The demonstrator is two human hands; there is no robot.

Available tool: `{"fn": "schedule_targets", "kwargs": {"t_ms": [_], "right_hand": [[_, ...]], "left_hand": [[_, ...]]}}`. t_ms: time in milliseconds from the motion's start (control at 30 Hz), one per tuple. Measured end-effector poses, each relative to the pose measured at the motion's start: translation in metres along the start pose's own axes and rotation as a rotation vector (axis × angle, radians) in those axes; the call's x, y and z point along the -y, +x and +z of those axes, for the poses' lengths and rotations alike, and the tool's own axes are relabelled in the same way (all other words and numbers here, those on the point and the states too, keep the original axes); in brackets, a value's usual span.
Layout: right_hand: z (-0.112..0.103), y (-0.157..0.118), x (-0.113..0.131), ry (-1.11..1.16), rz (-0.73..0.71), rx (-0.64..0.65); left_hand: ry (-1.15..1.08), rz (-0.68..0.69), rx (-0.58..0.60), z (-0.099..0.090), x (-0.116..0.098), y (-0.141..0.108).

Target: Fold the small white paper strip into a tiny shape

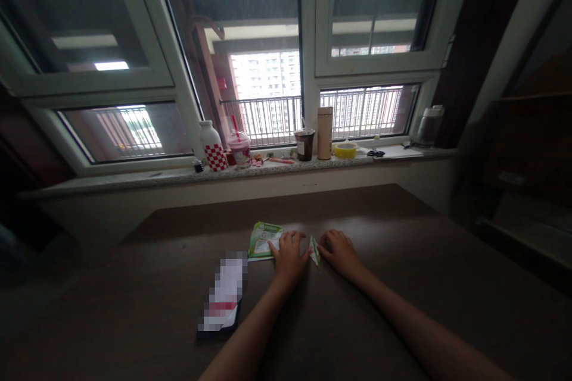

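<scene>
A small folded piece of white and green printed paper (315,252) stands between my two hands on the brown table. My left hand (290,257) is palm down with its fingers spread. Its thumb side touches the folded paper's left edge, and its outer fingers reach over the right side of a flat green and white packet (263,243). My right hand (342,253) is closed, fingers curled in, with the thumb and fingertips at the paper's right edge. The exact grip there is small and partly hidden.
A phone (223,294), its screen blurred out, lies left of my left forearm. Along the windowsill stand a checkered bottle (213,147), a pink drink cup (240,150), a dark cup (304,145), a tan flask (325,134), yellow tape (345,150) and scissors (376,153).
</scene>
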State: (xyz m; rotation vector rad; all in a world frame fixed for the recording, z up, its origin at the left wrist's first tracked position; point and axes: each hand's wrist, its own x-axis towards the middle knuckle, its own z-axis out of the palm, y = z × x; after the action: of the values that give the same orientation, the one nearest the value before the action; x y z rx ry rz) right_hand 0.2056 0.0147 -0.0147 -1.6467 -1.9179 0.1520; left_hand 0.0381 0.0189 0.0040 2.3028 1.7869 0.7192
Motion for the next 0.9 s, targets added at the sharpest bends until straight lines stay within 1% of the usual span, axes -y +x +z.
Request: {"fn": "schedule_targets", "kwargs": {"t_ms": [167,300,600,900], "right_hand": [[0.0002,-0.0012,-0.0001,-0.047,-0.060,0.018],[-0.0020,-0.0022,0.0013,-0.078,-0.072,0.041],[-0.0027,-0.0033,0.0004,-0.052,-0.083,0.033],[-0.0005,-0.0019,-0.0025,-0.053,-0.096,0.039]], "left_hand": [[-0.019,0.031,0.009,-0.0002,-0.0001,-0.0008],[-0.005,0.052,0.012,-0.0002,0.0014,-0.0018],[0.004,0.014,0.043,-0.0050,-0.0006,-0.0027],[0.040,0.007,0.054,-0.0020,0.0020,-0.0012]]}}
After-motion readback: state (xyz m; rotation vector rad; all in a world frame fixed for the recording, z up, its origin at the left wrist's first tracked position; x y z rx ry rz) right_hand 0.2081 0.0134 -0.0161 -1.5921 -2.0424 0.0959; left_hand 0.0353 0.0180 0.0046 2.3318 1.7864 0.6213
